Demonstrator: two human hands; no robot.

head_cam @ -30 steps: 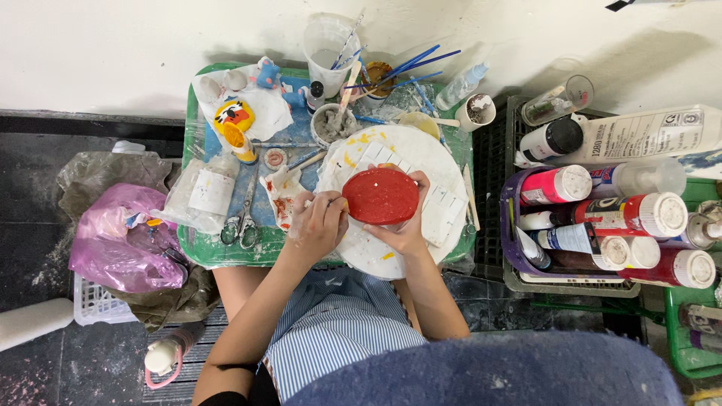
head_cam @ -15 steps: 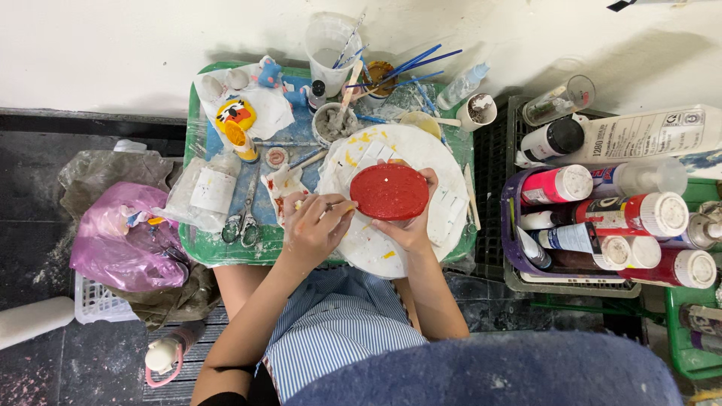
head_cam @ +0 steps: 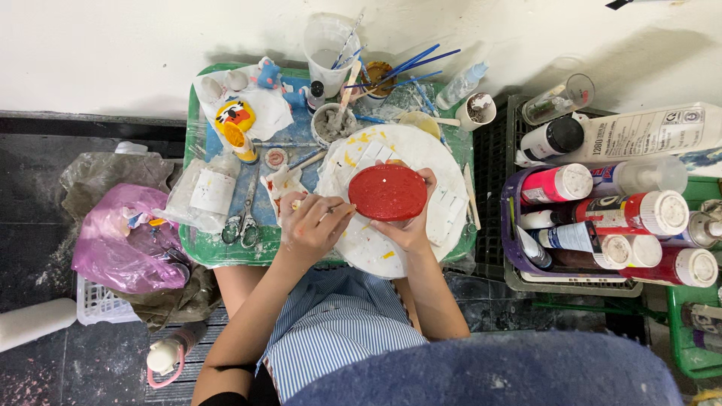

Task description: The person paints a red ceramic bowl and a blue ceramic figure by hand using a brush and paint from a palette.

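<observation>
Right grip [head_cam: 410, 225] cradles red disc [head_cam: 388, 192]: round, glossy, white-flecked.

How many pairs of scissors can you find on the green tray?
1: the scissors lie on the tray's left part, beside the left hand. Clutter may hide others.

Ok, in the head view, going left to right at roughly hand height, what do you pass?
Pink plastic bag → scissors → left hand → red round disc held by the right hand → purple basket of paint bottles.
</observation>
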